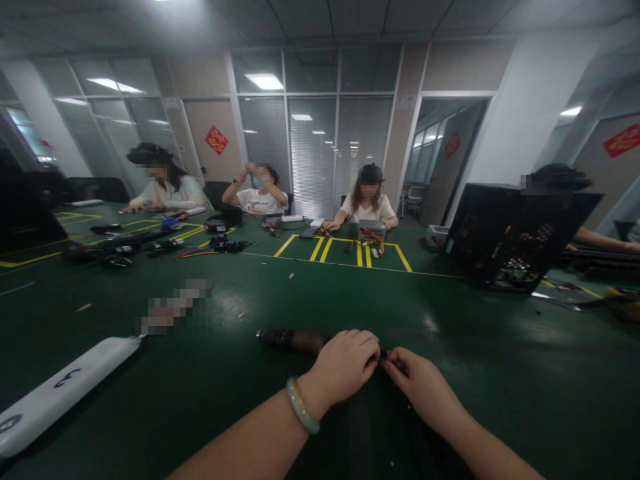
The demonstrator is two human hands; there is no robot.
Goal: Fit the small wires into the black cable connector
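Strip (pixel 60 392), perhaps "3", near left hand (pixel 345 365)

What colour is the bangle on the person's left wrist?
Pale, milky green; the bangle shows best in the head view.

A dark green table (pixel 500 373) fills the frame. Yellow tape lines (pixel 360 253) mark its upper centre. Cables and dark parts (pixel 150 247) lie upper left, a white flat device (pixel 60 390) lower left, a dark cylindrical tool (pixel 290 341) bottom centre, and an open black case (pixel 510 240) at right.
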